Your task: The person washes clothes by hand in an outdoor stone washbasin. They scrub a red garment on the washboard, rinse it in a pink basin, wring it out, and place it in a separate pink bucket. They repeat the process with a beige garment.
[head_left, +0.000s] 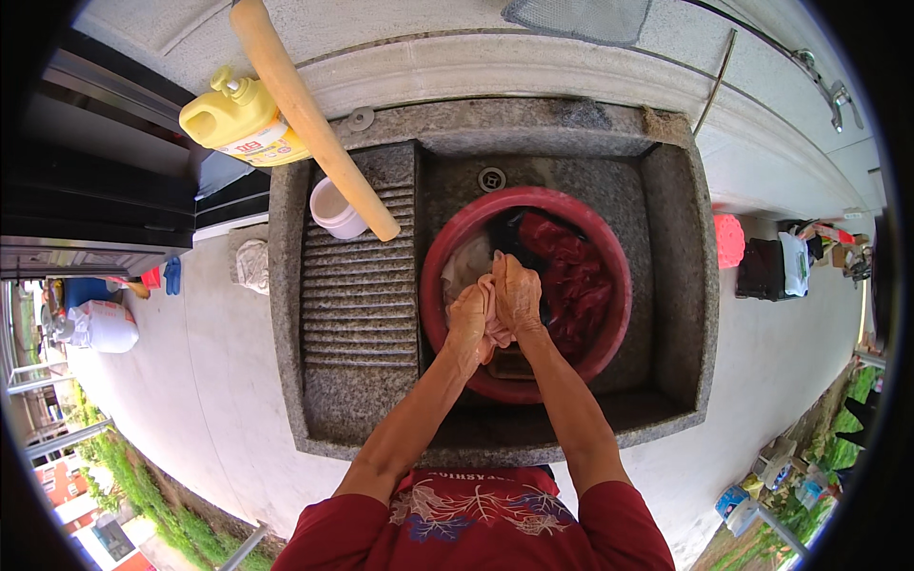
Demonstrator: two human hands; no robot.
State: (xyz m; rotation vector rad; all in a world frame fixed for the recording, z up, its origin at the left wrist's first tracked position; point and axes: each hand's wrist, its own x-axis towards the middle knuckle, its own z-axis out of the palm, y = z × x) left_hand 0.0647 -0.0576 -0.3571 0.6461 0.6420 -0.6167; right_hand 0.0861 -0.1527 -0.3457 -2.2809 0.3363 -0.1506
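A round red basin stands in the stone sink, with water and wet laundry inside. Over its left half, my left hand and my right hand are side by side, both closed on one pale pink cloth. The cloth is bunched between them, and part of it hangs below my fingers. Dark red fabric lies in the water right of my hands. A whitish cloth is partly under the water, just beyond my left hand.
Left of the basin is a ridged stone washboard. A small white tub rests on it, with a wooden stick leaning across. A yellow pump jug stands at the far left corner. Behind the basin is a drain; a metal tap is far right.
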